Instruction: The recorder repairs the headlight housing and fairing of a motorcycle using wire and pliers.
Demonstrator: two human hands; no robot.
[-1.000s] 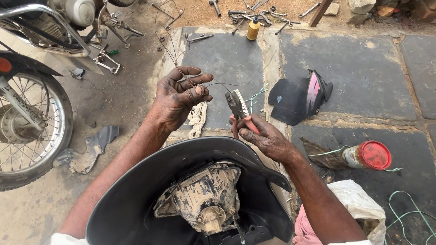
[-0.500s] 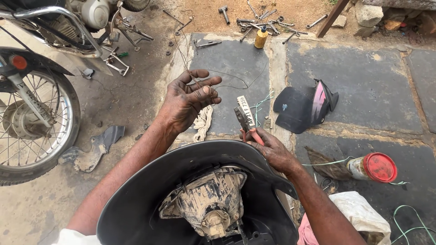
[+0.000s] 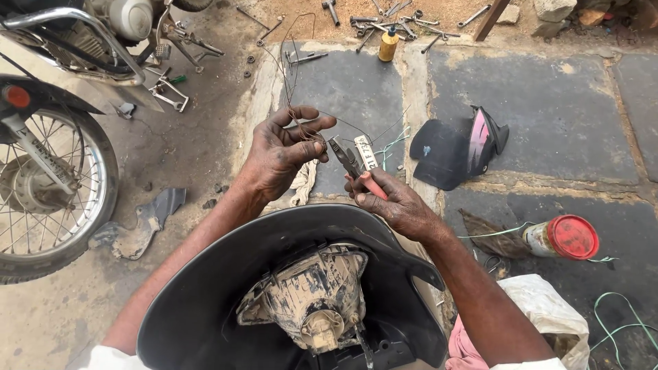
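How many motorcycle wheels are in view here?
1. The spoked wheel stands at the left edge, on the ground left of the left hand pinching thin wire. The right hand holds pliers. Another wheel may lie outside the picture.

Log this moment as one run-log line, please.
left hand: pinching thin wire | right hand: gripping red-handled pliers near wire | headlight cowl: on lap

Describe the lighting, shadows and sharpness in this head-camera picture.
Head view: soft, even daylight with only faint shadows and no harsh glare; the left hand, the right hand with its pliers and the black cowl are sharp; the thin wire is barely resolved; the wheel bulges at the edge.
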